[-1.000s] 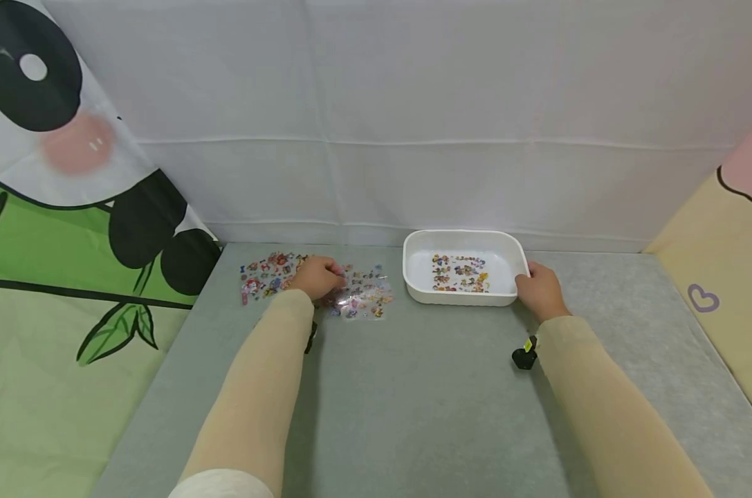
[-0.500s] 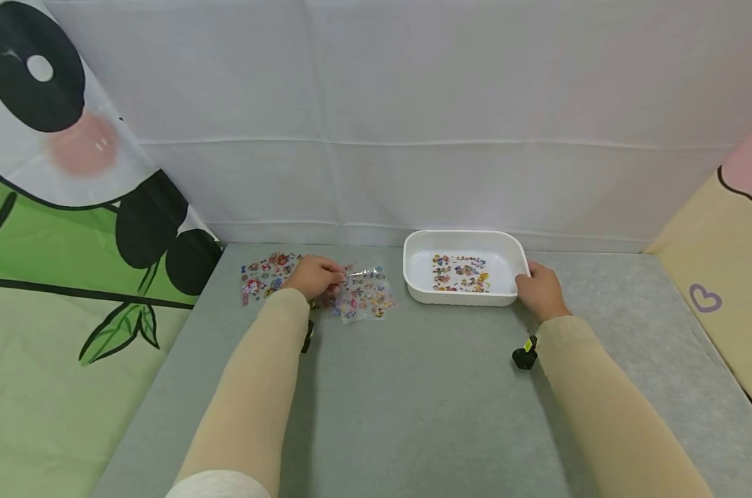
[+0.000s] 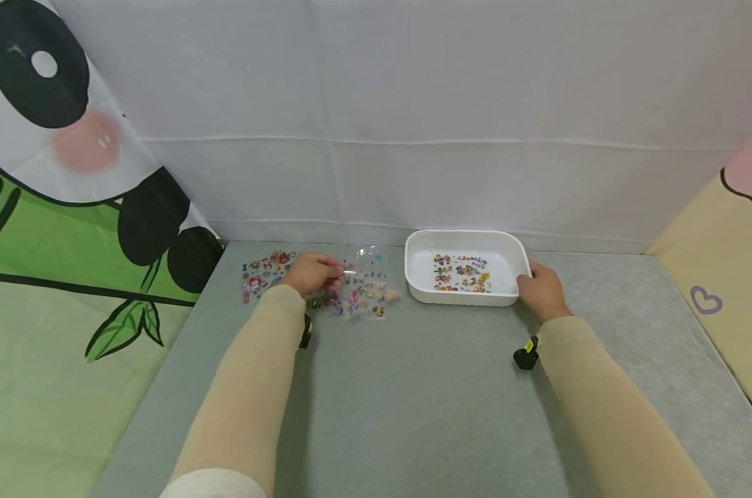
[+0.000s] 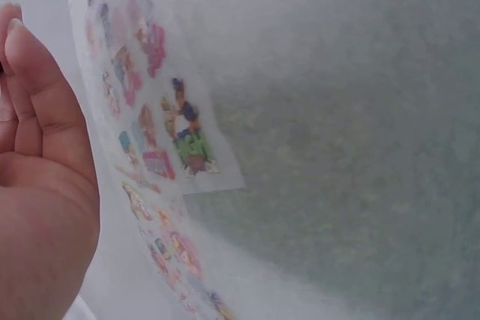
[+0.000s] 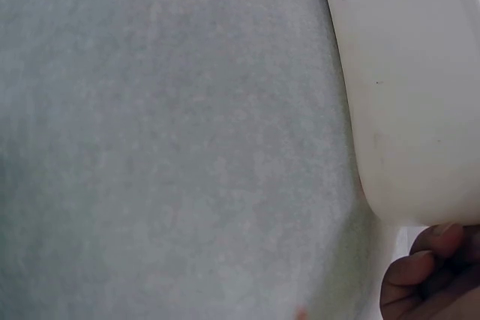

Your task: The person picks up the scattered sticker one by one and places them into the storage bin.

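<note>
My left hand [image 3: 313, 273] pinches the edge of a clear sticker sheet [image 3: 368, 294] with small colourful cartoon figures. The sheet's far part is lifted and catches the light. Under and left of this hand lie more sticker sheets [image 3: 266, 271], partly hidden by it. In the left wrist view, the curled fingers [image 4: 56, 103] are at the left, beside printed stickers [image 4: 184, 133] on the grey surface. My right hand [image 3: 542, 290] holds the right end of a white plastic tray [image 3: 463, 299], thumb at its rim. Inside the tray lies another sticker sheet [image 3: 465, 273].
The grey table [image 3: 413, 401] runs back to a white cloth wall [image 3: 376, 180]. A green cartoon-print cloth [image 3: 58, 346] borders the left side, a yellow one [image 3: 724, 277] the right. Dark wrist cameras show under both sleeves.
My left hand has shifted slightly left, and the clear sheet it pinches has lifted and tilted upward at its far end. My right hand and the tray have stayed in place.
</note>
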A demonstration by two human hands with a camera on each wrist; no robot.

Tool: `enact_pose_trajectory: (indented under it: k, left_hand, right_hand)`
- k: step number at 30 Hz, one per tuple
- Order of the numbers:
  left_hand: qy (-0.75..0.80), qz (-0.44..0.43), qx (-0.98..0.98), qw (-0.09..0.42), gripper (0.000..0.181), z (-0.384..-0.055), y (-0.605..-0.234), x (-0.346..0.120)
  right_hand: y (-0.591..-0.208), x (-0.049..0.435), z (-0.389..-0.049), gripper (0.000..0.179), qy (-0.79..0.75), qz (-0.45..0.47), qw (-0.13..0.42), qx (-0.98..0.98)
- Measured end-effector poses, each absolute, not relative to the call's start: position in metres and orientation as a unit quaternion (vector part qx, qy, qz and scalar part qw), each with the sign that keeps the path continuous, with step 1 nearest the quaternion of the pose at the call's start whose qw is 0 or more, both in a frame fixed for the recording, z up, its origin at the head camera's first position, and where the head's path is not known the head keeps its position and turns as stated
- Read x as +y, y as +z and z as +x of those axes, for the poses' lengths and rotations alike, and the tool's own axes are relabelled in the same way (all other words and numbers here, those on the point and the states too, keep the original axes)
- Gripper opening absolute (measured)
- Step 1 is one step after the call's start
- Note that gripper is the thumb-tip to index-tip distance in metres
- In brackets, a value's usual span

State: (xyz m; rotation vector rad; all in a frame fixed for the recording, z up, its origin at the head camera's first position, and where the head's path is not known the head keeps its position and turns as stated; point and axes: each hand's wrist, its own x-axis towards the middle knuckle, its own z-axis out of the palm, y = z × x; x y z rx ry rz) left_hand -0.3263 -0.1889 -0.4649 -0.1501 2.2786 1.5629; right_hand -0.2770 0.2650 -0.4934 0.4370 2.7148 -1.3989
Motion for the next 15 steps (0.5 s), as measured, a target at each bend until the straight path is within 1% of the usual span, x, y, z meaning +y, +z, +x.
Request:
enact_pose_trajectory:
  k: [4, 10, 13, 15]
  left_hand:
    - [0.538, -0.04, 0.819, 0.195, 0.027, -0.332, -0.463, -0.192]
    - [0.539, -0.025, 0.821, 0.187, 0.021, -0.341, -0.462, -0.191]
    - [0.552, -0.023, 0.813, 0.183, 0.022, -0.339, -0.456, -0.183]
    - [0.561, -0.018, 0.807, 0.182, 0.027, -0.337, -0.451, -0.175]
  right_hand:
    - [-0.494, 0.265, -0.277, 0.055, -0.454, 0.144, 0.03, 0.879]
    - [-0.493, 0.265, -0.276, 0.055, -0.455, 0.144, 0.032, 0.878]
    - [-0.493, 0.265, -0.276, 0.055, -0.456, 0.142, 0.028, 0.878]
    - [-0.494, 0.265, -0.276, 0.054, -0.456, 0.141, 0.025, 0.878]
